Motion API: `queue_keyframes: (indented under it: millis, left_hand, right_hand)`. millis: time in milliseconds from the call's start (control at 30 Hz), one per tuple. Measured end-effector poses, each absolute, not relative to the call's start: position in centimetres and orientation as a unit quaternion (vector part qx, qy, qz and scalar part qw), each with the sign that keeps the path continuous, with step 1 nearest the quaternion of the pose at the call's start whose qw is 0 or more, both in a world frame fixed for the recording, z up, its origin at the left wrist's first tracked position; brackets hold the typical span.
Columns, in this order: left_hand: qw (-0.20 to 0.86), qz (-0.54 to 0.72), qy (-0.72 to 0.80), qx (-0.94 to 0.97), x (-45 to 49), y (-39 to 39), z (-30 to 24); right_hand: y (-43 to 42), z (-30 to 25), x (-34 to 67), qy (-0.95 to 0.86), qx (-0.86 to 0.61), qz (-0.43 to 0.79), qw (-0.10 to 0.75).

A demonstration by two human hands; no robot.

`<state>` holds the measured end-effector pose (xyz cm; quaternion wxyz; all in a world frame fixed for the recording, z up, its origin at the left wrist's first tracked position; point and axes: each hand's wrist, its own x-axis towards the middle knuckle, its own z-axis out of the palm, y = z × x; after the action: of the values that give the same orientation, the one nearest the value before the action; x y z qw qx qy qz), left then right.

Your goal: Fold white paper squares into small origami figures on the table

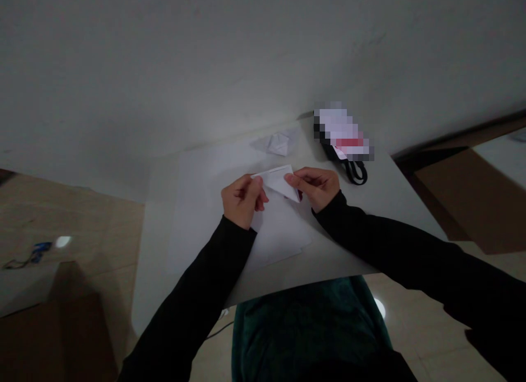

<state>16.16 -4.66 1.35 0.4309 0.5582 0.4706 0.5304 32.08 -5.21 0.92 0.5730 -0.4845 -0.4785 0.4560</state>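
- Black sleeves (184, 305): both forearms reach forward over a white tabletop (341, 256).
- Flat white paper sheet (279, 239): lies under the hands.
- Pixelated packet (341, 132): too blurred to identify; black strap (355, 174) beside it.
- Folded white paper triangle (279, 180): raised above the sheet, its lower side hidden.
- Left hand (242, 200), right hand (314, 187): pinching opposite ends of the triangle.
- Folded paper shape (279, 143): rests beyond, dimly lit.
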Motion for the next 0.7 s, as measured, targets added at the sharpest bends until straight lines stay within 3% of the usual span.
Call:
queue_keyframes:
  millis: [200, 300, 533, 700]
  left_hand:
    - [0.392, 0.505, 0.487, 0.595, 15.80, -4.69, 1.83]
    - [0.393, 0.493, 0.480, 0.611, 15.54, -4.54, 1.82]
    - [0.540, 0.421, 0.413, 0.600, 16.00, -4.62, 1.35]
    - [0.537, 0.438, 0.435, 0.575, 16.41, -4.69, 1.19]
  right_hand:
    - [-5.12, 0.95, 32.05, -0.510, -0.426, 0.583, 0.467]
    - [-5.28, 1.19, 32.21, -0.536, -0.418, 0.590, 0.437]
    - [-5.17, 1.49, 32.94, -0.587, -0.439, 0.455, 0.506]
    - [-4.90, 1.15, 32.92, -0.556, -0.453, 0.434, 0.546]
